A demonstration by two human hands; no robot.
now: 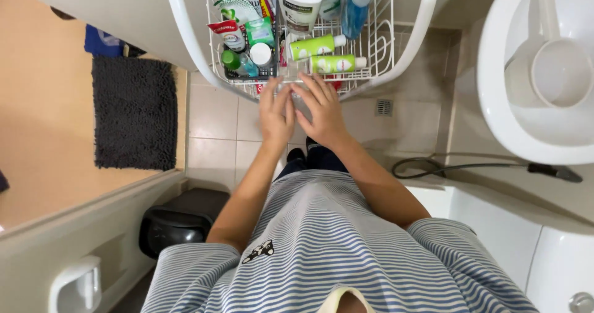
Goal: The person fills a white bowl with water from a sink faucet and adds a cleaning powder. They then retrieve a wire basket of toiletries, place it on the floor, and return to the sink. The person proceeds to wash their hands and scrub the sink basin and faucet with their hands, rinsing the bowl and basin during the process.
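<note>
Rack: a white wire basket full of toiletries, slung in a curved white tubular frame. It sits at the top middle of the view, straight ahead of the person and above the tiled floor.
Rack axis: its front edge runs left to right across the view. The far end is cut off by the top of the picture, so I cannot tell its long axis.
Step in hand: judging by the hands, work at the basket's front edge, either steadying it or fingering something there, with nothing lifted clear.
Left hand: fingers stretched forward and close together, tips at the front wire, touching the right hand.
Right hand: the same pose, with the fingers slightly fanned over the front wire.
Grip: both hands lie long and flat rather than curled. Something pale and see-through seems to sit under the fingertips, but I cannot tell whether either hand has hold of it.
Next move calls for: in my judgement a light touch. The basket is crowded and the bottles stand near the edge, so any pull or shift must stay level.
White shampoo bottle with a black cap: upright at the back.
Blue clear bottle: just beside the shampoo bottle, to its right.
Two green tubes with white caps: lying crosswise just behind the fingertips, with their long axes left to right and their caps pointing right.
Around: a white basin holding a white scoop at the right, a dark grey shaggy mat at the left, and a black bin below.
</note>
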